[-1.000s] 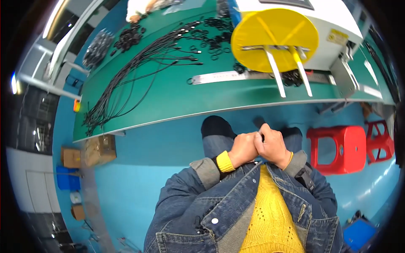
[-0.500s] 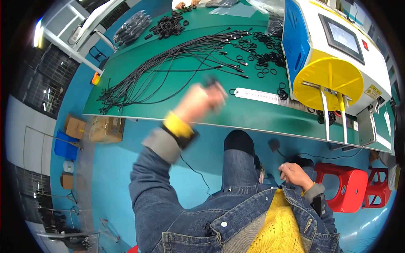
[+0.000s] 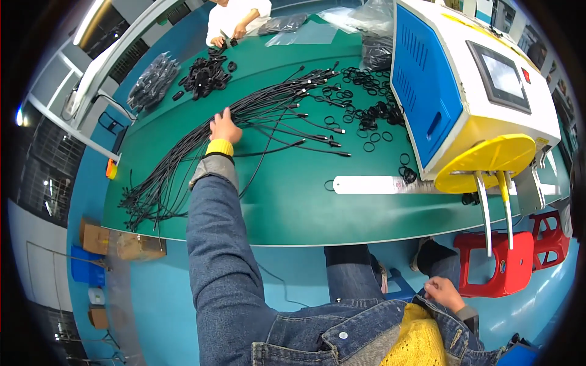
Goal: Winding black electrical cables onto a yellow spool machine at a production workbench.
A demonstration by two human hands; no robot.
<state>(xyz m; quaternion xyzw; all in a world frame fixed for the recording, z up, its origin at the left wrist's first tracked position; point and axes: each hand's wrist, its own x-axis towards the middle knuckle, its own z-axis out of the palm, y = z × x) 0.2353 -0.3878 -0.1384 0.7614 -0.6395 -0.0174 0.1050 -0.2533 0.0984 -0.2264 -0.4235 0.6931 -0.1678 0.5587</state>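
**Left hand on the cable bundle, right hand at the lap**

A long green-topped workbench fills the middle of the view. On its right end stands a boxy white and blue machine with a yellow disc on its front. Fanned across the bench's left half lies a spread of long thin black cables with plug ends, running from the bench's near left corner up toward the machine. A flat white ruler strip lies near the front edge, and small black rubber rings are scattered just beside the machine.

The left hand reaches out in a denim sleeve and rests flat on the cables, fingers spread, not closed around any. The right hand sits low by the jacket hem, fingers curled; I cannot tell whether it holds anything.

At the far end, another person's hands touch a pile of black parts.
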